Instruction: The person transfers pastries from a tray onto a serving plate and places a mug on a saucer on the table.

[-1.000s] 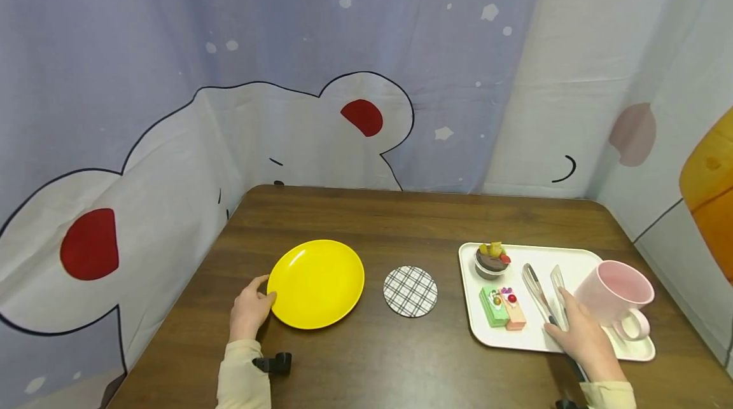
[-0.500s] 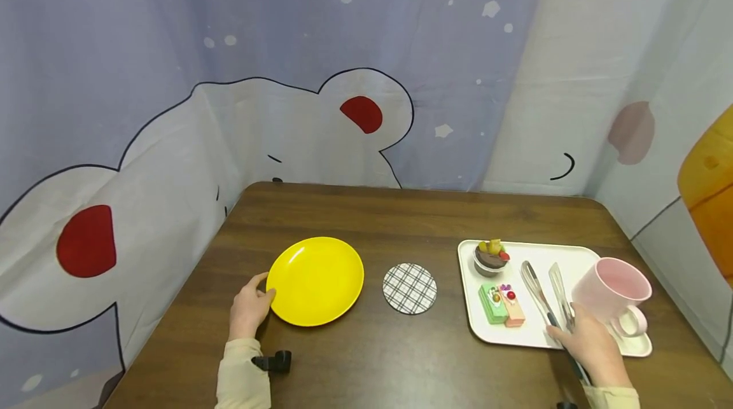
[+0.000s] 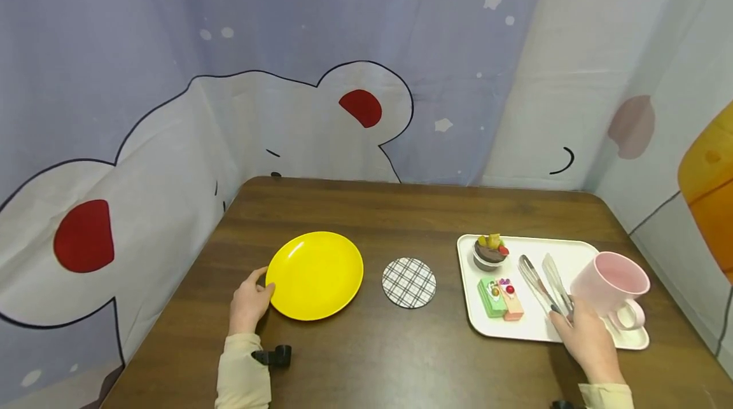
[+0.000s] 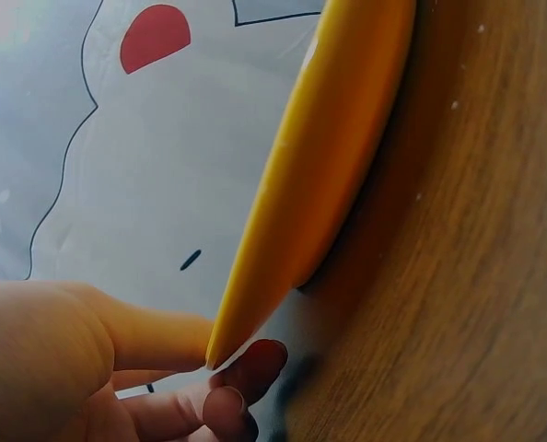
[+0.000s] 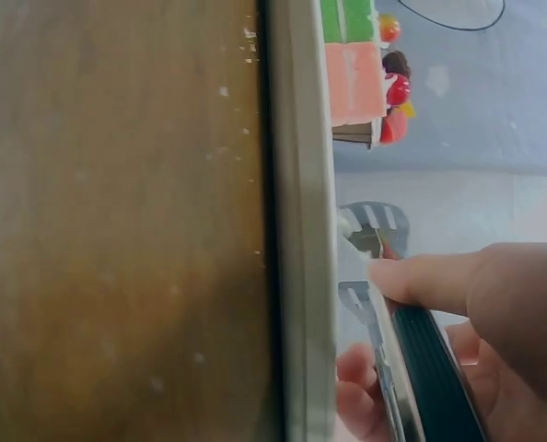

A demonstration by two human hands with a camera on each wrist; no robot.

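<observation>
My left hand [image 3: 250,303] pinches the near-left rim of a round yellow plate [image 3: 314,276] on the table. In the left wrist view the thumb lies on top of the rim, with fingers [image 4: 249,368] curled below it. Over at the right, my right hand [image 3: 590,337] grips a pair of metal food tongs [image 3: 536,278] whose heads lie over a white tray [image 3: 529,330]. The right wrist view shows the tongs' slotted heads, a dark green handle [image 5: 430,368], and the thumb and fingers on either side. The handle ends are hidden in the head view.
Between plate and tray lies a round checked coaster [image 3: 409,282]. The tray also bears a chocolate cupcake [image 3: 488,256], green and pink cake slices [image 3: 500,299] and a pink mug [image 3: 610,283], close beside my right hand. Curtains surround the wooden table [image 3: 366,358].
My right hand has shifted and closed around the tongs' arms, with thumb and fingers now on opposite sides. My left hand keeps its hold on the plate; the head view has tilted slightly.
</observation>
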